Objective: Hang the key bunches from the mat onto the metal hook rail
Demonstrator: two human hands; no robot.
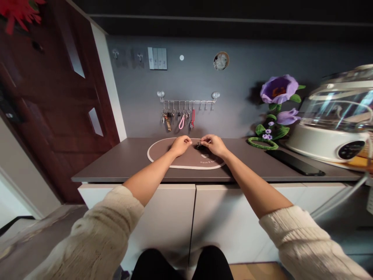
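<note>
Over the oval brown mat point(163, 152) with a pale rim, my two hands face each other, a small gap between them. My right hand point(215, 145) pinches a small bunch of keys point(199, 146), dark and metallic, which hangs low at the mat's surface; its details are too small to make out. My left hand point(181, 145) is closed, thumb against fingertips, just left of the keys. Whatever it may hold is too small to see. Behind the hands, a clear hook rail point(188, 102) on the wall carries several sets of keys, including a pink strap point(182, 121) and a red strap point(192, 116).
On the right of the countertop point(125, 163) lie a black phone point(294, 162), a purple knitted flower point(279, 89) with a green base, and a white appliance point(323, 142) with a clear top. White cabinet doors point(163, 217) stand below. A dark red door point(64, 101) is at left.
</note>
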